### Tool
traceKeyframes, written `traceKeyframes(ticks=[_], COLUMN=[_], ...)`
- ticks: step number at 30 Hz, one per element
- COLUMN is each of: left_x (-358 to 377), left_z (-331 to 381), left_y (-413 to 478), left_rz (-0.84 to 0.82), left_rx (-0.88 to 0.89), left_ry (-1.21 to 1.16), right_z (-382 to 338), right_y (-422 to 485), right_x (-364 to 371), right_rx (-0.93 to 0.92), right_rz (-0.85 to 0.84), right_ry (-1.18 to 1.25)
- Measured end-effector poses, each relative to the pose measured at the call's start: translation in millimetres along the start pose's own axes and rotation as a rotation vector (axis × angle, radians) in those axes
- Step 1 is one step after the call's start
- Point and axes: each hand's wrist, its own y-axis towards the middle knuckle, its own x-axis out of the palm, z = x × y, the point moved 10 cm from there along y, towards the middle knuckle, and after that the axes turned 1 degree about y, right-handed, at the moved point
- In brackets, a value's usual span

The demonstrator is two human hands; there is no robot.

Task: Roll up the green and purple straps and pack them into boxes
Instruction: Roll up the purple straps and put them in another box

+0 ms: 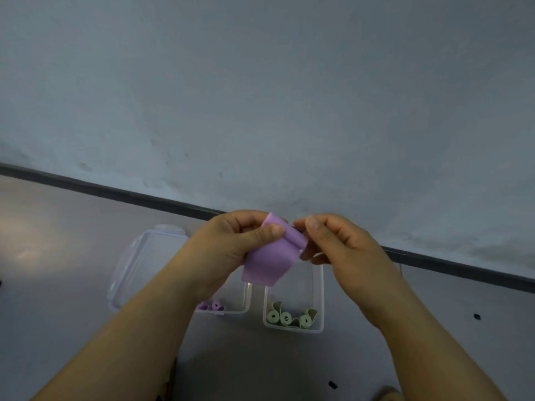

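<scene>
A grey counter meets a pale wall. Above it, the left hand and right hand each have a pinching grip on the purple strap, which looks thin, limp and light; it is best held at its curled top end. Directly below stand the purple-roll box and the green-roll box, with a lid to the left; nothing seems to stand in the way.

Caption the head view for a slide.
Left hand and right hand pinch a purple strap above a box of purple rolls and a box of green rolls.

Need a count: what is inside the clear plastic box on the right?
In the clear plastic box, three rolled pale green straps lie at the near end; the purple strap and right hand cover the far end.
</scene>
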Motion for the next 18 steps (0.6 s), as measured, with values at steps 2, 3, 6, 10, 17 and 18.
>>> traceKeyframes(ticks=[2,3,6,10,17,18], left_x=[0.7,1.3,0.9,1.7,3.8,2.9], left_z=[2.0,3.1,5.4,9.8,19.1,19.7], left_y=[0.0,-0.1,-0.1,-0.5,-3.4,-3.5], left_rz=[0.012,0.013,0.023,0.034,0.049,0.058], left_rx=[0.023,0.034,0.066,0.104,0.160,0.165], left_ry=[-0.024,-0.035,-0.050,-0.015,0.079,0.094], right_z=[2.4,3.0,2.8,-2.1,-5.7,-5.5], right_y=[0.4,0.9,2.0,3.6,5.1,5.3], right_x=[2.7,3.2,1.2,-0.8,-7.5,-8.4], right_rx=[0.005,0.007,0.000,-0.050,-0.094,-0.098], right_rz=[0.003,0.009,0.045,0.076,0.114,0.118], right_ry=[0.011,0.028,0.074,0.077,0.106,0.102])
